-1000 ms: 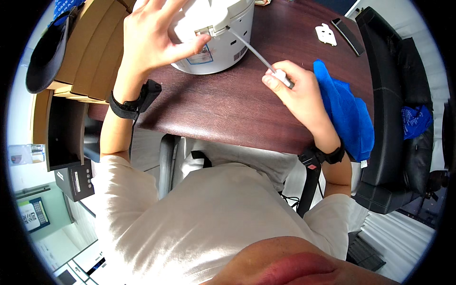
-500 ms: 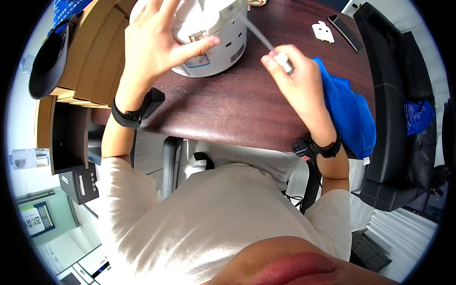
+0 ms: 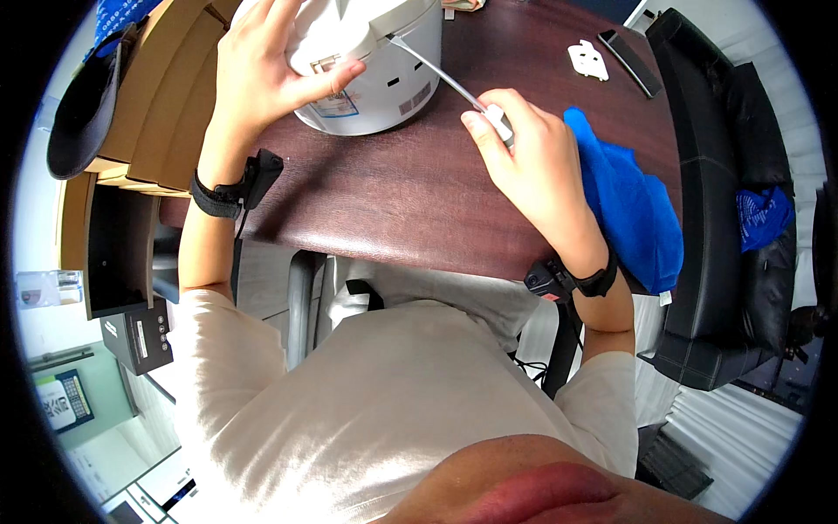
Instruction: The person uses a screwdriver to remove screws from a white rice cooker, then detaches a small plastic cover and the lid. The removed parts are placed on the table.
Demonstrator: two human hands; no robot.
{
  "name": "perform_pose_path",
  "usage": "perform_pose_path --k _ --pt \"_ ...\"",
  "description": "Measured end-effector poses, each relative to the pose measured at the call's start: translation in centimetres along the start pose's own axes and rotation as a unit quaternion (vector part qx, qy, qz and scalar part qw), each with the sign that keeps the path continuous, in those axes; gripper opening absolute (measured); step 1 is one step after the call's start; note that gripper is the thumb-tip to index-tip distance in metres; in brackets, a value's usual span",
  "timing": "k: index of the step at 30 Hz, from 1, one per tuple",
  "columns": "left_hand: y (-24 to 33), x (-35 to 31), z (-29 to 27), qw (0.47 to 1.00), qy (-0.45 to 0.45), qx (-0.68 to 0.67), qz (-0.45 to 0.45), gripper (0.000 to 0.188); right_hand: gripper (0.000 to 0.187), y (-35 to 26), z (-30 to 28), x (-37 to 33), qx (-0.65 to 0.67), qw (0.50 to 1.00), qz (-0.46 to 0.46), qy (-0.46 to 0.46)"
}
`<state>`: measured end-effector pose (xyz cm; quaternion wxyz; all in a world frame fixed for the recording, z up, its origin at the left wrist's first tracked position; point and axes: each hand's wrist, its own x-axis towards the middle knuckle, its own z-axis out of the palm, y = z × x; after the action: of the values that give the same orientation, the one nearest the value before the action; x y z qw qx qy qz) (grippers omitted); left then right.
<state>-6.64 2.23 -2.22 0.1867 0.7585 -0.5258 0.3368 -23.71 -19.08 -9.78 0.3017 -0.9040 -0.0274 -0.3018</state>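
A white rounded appliance that looks like a rice cooker [image 3: 371, 100] stands at the far edge of the view, its top cut off. On its left side my left hand [image 3: 257, 74] rests against the lid with the fingers stretched and the thumb apart, near a small latch [image 3: 325, 64]. My right hand [image 3: 528, 144] is closed around the pale handle of a screwdriver [image 3: 441, 74] with a slim grey shaft. Its tip meets the cooker's upper side, by a small dark slot. Whether the tip is inside the slot I cannot tell.
A blue cloth [image 3: 633, 205] lies beside my right forearm on the dark wooden table [image 3: 393, 196]. Farther back are a phone [image 3: 630, 63] and a white flat piece [image 3: 587, 60]. Cardboard boxes [image 3: 166, 105] and a dark cap [image 3: 87, 113] are left; a black sofa [image 3: 720, 227] stands right.
The screwdriver's tip has moved left along the cooker's side to the small dark slot. My right hand has shifted slightly left and down. The left hand keeps its place on the cooker.
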Motion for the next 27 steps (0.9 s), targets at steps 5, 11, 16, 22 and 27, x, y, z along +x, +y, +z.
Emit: perform_pose_path --k 5,11,16,22,27 --pt "0.1 0.0 0.0 1.000 0.014 0.011 0.007 0.074 0.022 -0.6 0.1 0.0 -0.005 1.000 0.008 0.003" --pt "-0.4 -0.3 0.3 0.999 0.037 0.022 0.025 0.073 0.022 -1.5 1.3 -0.4 0.089 0.993 0.073 -0.017" --pt "-0.4 -0.2 0.7 0.998 0.048 0.012 0.026 0.072 0.022 0.2 4.8 -0.9 0.354 0.916 0.177 -0.072" --pt "-0.4 -0.6 1.3 0.997 0.073 0.010 0.028 0.071 0.016 0.1 5.6 -0.4 0.300 0.946 0.103 -0.071" --pt "-0.5 -0.4 0.5 0.997 0.057 0.019 0.039 0.071 0.016 -2.2 0.8 1.0 0.195 0.970 0.079 -0.124"
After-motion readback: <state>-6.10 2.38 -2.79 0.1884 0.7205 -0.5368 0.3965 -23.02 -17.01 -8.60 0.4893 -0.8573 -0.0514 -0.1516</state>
